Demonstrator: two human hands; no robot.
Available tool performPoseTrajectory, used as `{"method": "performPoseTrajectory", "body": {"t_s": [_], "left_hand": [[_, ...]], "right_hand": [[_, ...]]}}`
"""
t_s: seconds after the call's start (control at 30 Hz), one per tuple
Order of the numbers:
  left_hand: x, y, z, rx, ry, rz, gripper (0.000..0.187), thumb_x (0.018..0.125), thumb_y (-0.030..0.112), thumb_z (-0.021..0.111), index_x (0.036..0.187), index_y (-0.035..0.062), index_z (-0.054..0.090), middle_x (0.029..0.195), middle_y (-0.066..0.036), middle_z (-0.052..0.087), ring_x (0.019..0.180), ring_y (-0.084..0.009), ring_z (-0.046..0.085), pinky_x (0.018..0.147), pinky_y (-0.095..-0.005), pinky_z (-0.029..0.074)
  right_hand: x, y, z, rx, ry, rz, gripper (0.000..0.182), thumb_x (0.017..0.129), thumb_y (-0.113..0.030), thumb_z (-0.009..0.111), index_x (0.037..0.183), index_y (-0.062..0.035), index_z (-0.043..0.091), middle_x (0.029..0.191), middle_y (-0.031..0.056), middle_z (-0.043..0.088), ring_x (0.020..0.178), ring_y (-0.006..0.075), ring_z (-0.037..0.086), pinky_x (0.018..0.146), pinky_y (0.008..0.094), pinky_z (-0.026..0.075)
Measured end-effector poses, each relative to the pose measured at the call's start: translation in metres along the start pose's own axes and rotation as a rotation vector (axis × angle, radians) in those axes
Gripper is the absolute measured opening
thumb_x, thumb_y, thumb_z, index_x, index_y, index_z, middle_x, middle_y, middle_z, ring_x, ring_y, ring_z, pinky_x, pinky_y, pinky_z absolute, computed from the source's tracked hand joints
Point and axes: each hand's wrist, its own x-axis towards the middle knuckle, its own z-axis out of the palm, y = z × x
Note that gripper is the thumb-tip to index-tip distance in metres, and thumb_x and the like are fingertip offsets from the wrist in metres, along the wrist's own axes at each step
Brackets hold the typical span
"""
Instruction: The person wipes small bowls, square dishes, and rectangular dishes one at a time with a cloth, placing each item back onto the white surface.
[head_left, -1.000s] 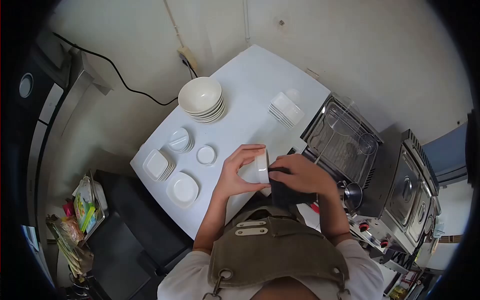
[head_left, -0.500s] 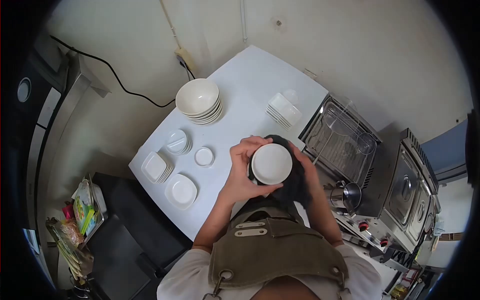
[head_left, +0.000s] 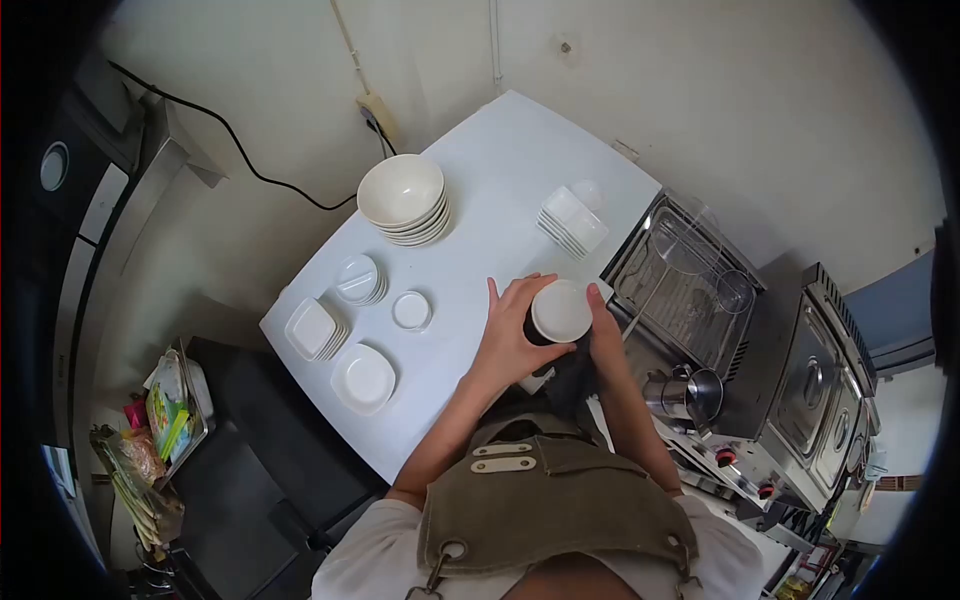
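A small round white bowl [head_left: 561,311] is held between my two hands over the front edge of the white table. My left hand [head_left: 512,340] curves round its left side, thumb below and fingers at the far rim. My right hand [head_left: 606,335] closes on the right side with its thumb at the rim. A dark cloth [head_left: 573,380] hangs beneath the bowl, by my right palm; the fingers underneath are hidden. Left of my hands sit a small round white dish [head_left: 411,311] and a white plate [head_left: 364,379].
On the white table [head_left: 480,190] are a stack of large bowls [head_left: 402,195], stacked square dishes [head_left: 311,327], divided round dishes [head_left: 358,279] and rectangular dishes [head_left: 573,220]. A metal fryer-like basin [head_left: 680,285], a steel pot [head_left: 686,393] and a steel cooker [head_left: 805,385] stand right.
The bowl and both hands have shifted slightly right. More of the cloth now sits below the bowl and less shows around it; my left fingers have spread along the far rim.
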Motion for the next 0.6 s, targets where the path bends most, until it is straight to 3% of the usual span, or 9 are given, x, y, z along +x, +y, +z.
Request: {"method": "performPoseTrajectory", "body": {"t_s": [0.23, 0.3, 0.4, 0.43, 0.5, 0.53, 0.6], "left_hand": [[0.0, -0.021, 0.017, 0.016, -0.029, -0.032, 0.079, 0.052, 0.02, 0.085, 0.123, 0.0094, 0.052, 0.114, -0.009, 0.055, 0.115, -0.0299, 0.05, 0.11, -0.0601, 0.011], [0.002, -0.028, 0.014, -0.043, -0.098, 0.005, 0.078, 0.053, 0.021, 0.085, 0.123, 0.0082, 0.051, 0.113, -0.009, 0.056, 0.112, -0.0316, 0.052, 0.109, -0.0576, 0.018], [0.006, -0.031, 0.002, -0.032, -0.251, 0.074, 0.078, 0.054, 0.021, 0.085, 0.123, 0.0073, 0.051, 0.112, -0.01, 0.057, 0.108, -0.0327, 0.054, 0.108, -0.0547, 0.025], [0.009, -0.032, -0.001, -0.036, -0.26, 0.072, 0.078, 0.054, 0.021, 0.085, 0.123, 0.0073, 0.051, 0.112, -0.01, 0.057, 0.108, -0.0327, 0.054, 0.108, -0.0547, 0.025], [0.015, -0.035, -0.003, -0.133, -0.393, 0.097, 0.078, 0.053, 0.021, 0.085, 0.122, 0.0075, 0.052, 0.114, -0.01, 0.057, 0.108, -0.0328, 0.055, 0.109, -0.053, 0.025], [0.017, -0.034, 0.0, -0.134, -0.403, 0.103, 0.078, 0.053, 0.021, 0.085, 0.122, 0.0075, 0.052, 0.114, -0.01, 0.057, 0.108, -0.0328, 0.055, 0.109, -0.053, 0.025], [0.021, -0.031, 0.012, 0.002, -0.28, 0.135, 0.076, 0.053, 0.021, 0.086, 0.119, 0.0063, 0.052, 0.112, -0.011, 0.057, 0.106, -0.0325, 0.055, 0.105, -0.0464, 0.033]], "right_hand": [[0.023, 0.032, -0.029, -0.168, 0.151, -0.203, 0.043, 0.095, -0.038, 0.05, 0.094, 0.0022, 0.064, 0.088, 0.0041, 0.064, 0.083, 0.0107, 0.055, 0.076, 0.0228, 0.042], [0.023, 0.028, -0.037, -0.538, 0.092, -0.275, 0.034, 0.096, -0.032, 0.051, 0.097, 0.0008, 0.063, 0.086, 0.0023, 0.063, 0.082, 0.0107, 0.055, 0.077, 0.023, 0.042], [0.015, 0.025, -0.044, -0.602, -0.079, -0.36, 0.03, 0.096, -0.028, 0.051, 0.105, -0.0008, 0.06, 0.092, 0.0023, 0.062, 0.086, 0.0104, 0.054, 0.081, 0.0232, 0.041], [0.011, 0.026, -0.045, -0.6, -0.072, -0.353, 0.03, 0.096, -0.028, 0.051, 0.105, -0.0008, 0.06, 0.092, 0.0023, 0.062, 0.086, 0.0104, 0.054, 0.081, 0.0232, 0.041], [0.007, 0.027, -0.046, -0.251, -0.115, -0.093, 0.032, 0.097, -0.027, 0.049, 0.113, -0.0006, 0.056, 0.102, 0.004, 0.061, 0.093, 0.0104, 0.053, 0.084, 0.0233, 0.041], [0.005, 0.028, -0.043, -0.181, -0.061, -0.083, 0.035, 0.097, -0.028, 0.049, 0.119, -0.0011, 0.053, 0.107, 0.0044, 0.059, 0.099, 0.0104, 0.051, 0.086, 0.0229, 0.04], [0.005, 0.032, -0.037, -0.031, 0.062, -0.078, 0.036, 0.097, -0.028, 0.049, 0.121, -0.0015, 0.052, 0.108, 0.0043, 0.059, 0.1, 0.0109, 0.052, 0.087, 0.0229, 0.04]]}}
